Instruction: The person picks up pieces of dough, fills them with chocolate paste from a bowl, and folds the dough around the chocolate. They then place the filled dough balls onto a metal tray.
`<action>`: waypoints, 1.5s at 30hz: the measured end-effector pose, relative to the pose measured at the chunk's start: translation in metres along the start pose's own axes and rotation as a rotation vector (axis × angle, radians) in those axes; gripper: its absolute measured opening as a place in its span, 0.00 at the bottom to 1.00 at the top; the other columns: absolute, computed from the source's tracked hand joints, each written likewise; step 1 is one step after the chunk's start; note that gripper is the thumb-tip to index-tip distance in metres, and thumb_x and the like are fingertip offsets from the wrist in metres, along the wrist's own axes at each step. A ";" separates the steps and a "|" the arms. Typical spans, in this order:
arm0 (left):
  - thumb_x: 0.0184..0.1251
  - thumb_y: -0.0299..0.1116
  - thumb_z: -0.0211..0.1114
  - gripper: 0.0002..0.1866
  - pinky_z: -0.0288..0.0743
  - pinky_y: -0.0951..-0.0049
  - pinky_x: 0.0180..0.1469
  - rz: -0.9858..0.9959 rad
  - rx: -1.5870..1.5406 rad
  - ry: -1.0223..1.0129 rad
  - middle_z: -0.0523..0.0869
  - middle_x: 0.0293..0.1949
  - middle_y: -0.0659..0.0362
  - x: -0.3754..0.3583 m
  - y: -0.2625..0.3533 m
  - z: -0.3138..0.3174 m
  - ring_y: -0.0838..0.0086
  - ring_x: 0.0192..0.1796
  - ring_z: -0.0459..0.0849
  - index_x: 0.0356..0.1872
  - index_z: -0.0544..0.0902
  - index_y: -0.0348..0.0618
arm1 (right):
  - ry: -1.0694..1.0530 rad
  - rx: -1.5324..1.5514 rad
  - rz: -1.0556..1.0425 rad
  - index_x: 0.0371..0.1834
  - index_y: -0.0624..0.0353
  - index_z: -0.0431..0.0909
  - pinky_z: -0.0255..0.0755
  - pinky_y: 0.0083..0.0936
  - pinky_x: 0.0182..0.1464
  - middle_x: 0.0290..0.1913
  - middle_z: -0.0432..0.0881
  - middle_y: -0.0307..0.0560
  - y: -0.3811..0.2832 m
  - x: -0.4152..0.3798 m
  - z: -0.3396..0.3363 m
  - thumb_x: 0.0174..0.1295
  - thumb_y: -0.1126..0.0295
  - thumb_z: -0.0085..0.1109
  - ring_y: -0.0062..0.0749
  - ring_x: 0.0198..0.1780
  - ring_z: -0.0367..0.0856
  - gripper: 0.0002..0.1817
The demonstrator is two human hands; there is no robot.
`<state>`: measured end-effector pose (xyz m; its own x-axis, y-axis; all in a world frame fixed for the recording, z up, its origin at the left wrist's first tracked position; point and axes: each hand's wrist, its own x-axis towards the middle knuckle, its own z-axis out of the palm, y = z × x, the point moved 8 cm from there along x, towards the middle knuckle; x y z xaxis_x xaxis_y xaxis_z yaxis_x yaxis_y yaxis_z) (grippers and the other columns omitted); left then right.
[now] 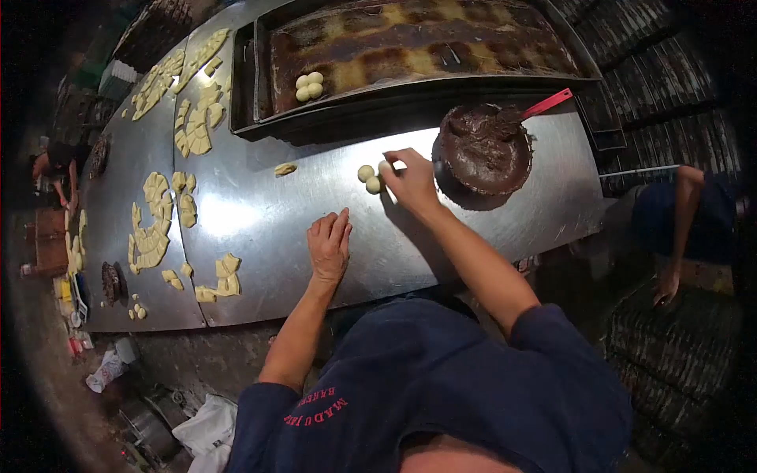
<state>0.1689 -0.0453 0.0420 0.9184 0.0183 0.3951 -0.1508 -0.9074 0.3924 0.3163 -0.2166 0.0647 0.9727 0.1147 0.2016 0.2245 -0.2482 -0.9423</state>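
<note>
My right hand (412, 183) pinches a pale dough ball (385, 168) between thumb and fingers, just above the metal table. Right beside it, two round dough balls (366, 173) rest on the steel surface. My left hand (329, 246) lies on the table with its fingers stretched out and holds nothing visible. Right of my right hand stands a round pot of thick brown chocolate-like paste (482, 154), with a red-handled spatula (547, 104) stuck in it. A small flattened dough piece (285, 169) lies alone to the upper left of my left hand.
Stacked baking trays (426, 47) sit at the back; the top one carries several dough balls (309, 87). Cut dough pieces (154, 221) spread over the left of the table (260, 260). Other people (684, 213) work at the right and far left, near tray stacks (670, 347).
</note>
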 end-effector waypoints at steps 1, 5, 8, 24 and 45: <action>0.60 0.30 0.71 0.16 0.69 0.59 0.56 -0.006 0.002 -0.025 0.82 0.50 0.55 0.001 0.001 -0.001 0.57 0.53 0.79 0.50 0.84 0.44 | -0.020 -0.128 -0.122 0.38 0.62 0.85 0.79 0.37 0.42 0.40 0.83 0.52 0.009 0.014 0.013 0.57 0.69 0.64 0.45 0.40 0.83 0.09; 0.59 0.29 0.71 0.17 0.70 0.58 0.59 0.030 0.033 -0.017 0.82 0.50 0.53 0.004 0.017 -0.014 0.55 0.55 0.78 0.50 0.84 0.43 | -0.074 -0.395 -0.315 0.37 0.58 0.86 0.77 0.41 0.43 0.40 0.82 0.51 0.008 0.018 0.027 0.57 0.65 0.65 0.47 0.41 0.79 0.10; 0.62 0.25 0.69 0.17 0.75 0.62 0.56 -0.035 0.019 -0.082 0.82 0.49 0.53 -0.003 0.023 -0.008 0.60 0.51 0.81 0.52 0.83 0.40 | 0.043 -0.275 -0.291 0.39 0.59 0.87 0.77 0.36 0.42 0.41 0.84 0.52 -0.034 0.002 -0.007 0.59 0.65 0.66 0.44 0.39 0.82 0.11; 0.76 0.56 0.55 0.24 0.64 0.78 0.26 -0.693 -1.349 0.031 0.66 0.22 0.71 0.137 0.184 -0.032 0.84 0.23 0.65 0.37 0.80 0.43 | 0.357 0.291 -0.508 0.14 0.64 0.74 0.59 0.30 0.17 0.14 0.67 0.49 -0.167 -0.045 -0.142 0.67 0.65 0.62 0.28 0.14 0.68 0.23; 0.78 0.61 0.43 0.34 0.74 0.66 0.52 -1.148 -1.397 -0.367 0.79 0.54 0.54 0.109 0.115 0.116 0.65 0.52 0.78 0.69 0.68 0.43 | -0.300 0.589 0.562 0.45 0.66 0.86 0.74 0.22 0.36 0.35 0.86 0.41 0.016 0.022 -0.122 0.64 0.74 0.54 0.23 0.33 0.82 0.12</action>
<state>0.2941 -0.1962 0.0338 0.7710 0.0457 -0.6352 0.5501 0.4545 0.7005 0.3487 -0.3348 0.0871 0.8555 0.3938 -0.3363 -0.4320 0.1847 -0.8828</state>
